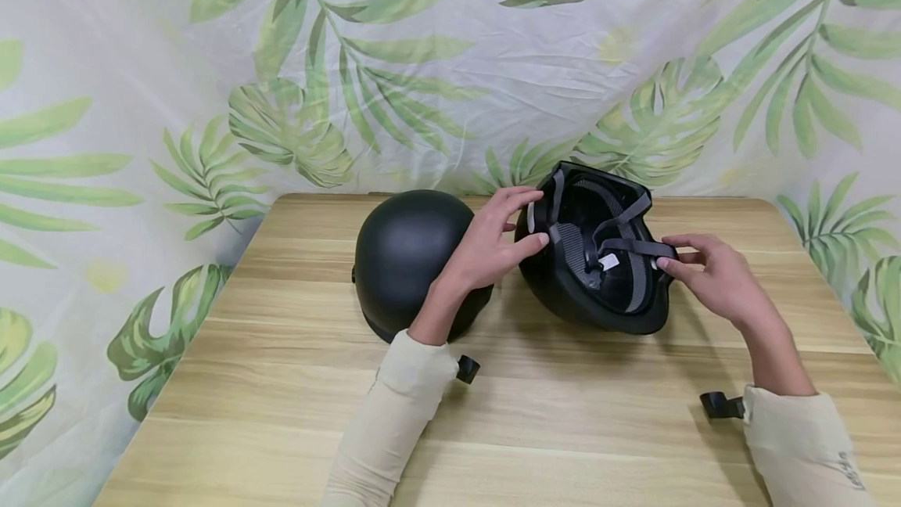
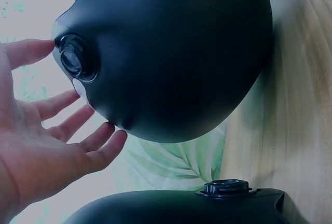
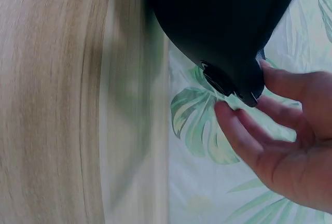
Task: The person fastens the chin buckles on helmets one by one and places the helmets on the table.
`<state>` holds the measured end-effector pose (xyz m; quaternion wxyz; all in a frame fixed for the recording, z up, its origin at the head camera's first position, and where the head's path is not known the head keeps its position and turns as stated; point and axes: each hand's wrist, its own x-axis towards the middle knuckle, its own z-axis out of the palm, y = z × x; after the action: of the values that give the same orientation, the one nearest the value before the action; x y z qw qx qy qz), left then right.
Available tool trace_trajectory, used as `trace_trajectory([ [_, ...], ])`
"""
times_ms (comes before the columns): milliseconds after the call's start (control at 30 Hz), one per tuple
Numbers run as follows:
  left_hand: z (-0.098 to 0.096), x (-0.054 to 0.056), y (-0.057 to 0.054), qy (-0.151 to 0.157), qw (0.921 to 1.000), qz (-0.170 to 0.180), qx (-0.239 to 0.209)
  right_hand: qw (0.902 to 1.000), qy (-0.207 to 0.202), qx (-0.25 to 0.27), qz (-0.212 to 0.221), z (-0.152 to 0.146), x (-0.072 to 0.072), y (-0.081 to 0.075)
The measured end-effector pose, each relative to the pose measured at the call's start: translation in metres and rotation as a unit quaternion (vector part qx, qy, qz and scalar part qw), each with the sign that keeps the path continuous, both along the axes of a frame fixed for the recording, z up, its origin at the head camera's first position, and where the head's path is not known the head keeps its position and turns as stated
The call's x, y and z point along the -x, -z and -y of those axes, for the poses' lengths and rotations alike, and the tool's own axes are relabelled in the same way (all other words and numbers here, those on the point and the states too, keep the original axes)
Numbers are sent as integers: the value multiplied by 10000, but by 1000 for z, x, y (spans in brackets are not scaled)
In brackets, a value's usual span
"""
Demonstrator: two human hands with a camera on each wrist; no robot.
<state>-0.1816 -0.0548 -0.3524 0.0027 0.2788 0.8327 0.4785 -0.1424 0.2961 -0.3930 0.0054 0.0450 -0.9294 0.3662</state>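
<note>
A black helmet (image 1: 563,280) lies tipped on its shell with its inside facing up, showing grey padding and grey chin straps (image 1: 637,247). My left hand (image 1: 493,239) holds its left rim between thumb and fingers; in the left wrist view the fingertips (image 2: 106,130) touch the edge near a round black knob (image 2: 75,60). On the opposite rim, my right hand (image 1: 718,276) pinches the edge where a strap meets it. The right wrist view shows that thumb (image 3: 282,83) on the rim. A second black helmet (image 1: 408,257) sits dome up, partly hidden behind my left forearm.
Both helmets are on a wooden table (image 1: 281,413). Behind it hangs a white cloth (image 1: 521,92) printed with green leaves. Small black camera mounts (image 1: 719,405) stick out from both cuffs. The second helmet stands close beside the tipped one.
</note>
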Motion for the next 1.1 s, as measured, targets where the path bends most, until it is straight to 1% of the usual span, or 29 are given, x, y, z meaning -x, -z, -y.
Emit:
trace_trajectory([
  [100,0,1,2,-23,9999,141,-16,9984,284,-297,-387,1,1,0],
  [200,-1,1,4,-73,9997,251,-9,9975,375,-375,-470,1,1,1],
  [300,-1,1,4,-134,9995,279,61,9983,364,-298,-334,0,0,1],
  [400,-1,0,3,-211,9995,225,93,9996,250,-121,-66,0,-1,2],
  [500,0,-1,1,-287,9996,43,69,9998,-44,88,200,1,0,3],
  [600,0,-2,-2,-347,9991,-242,49,9983,-304,242,442,6,1,5],
  [700,-1,-3,-4,-350,9982,-496,10,9967,-432,268,636,11,3,8],
  [767,-1,-3,-4,-317,9977,-591,-11,9959,-469,262,730,13,4,9],
  [867,-1,-2,-3,-233,9979,-604,-42,9954,-484,227,796,14,5,12],
  [967,-1,0,-2,-164,9986,-507,-45,9961,-450,154,743,14,5,14],
  [1033,0,1,-1,-193,9990,-399,-32,9970,-408,103,652,14,5,14],
  [1100,0,1,0,-296,9993,-214,41,9977,-368,99,558,16,5,14],
])
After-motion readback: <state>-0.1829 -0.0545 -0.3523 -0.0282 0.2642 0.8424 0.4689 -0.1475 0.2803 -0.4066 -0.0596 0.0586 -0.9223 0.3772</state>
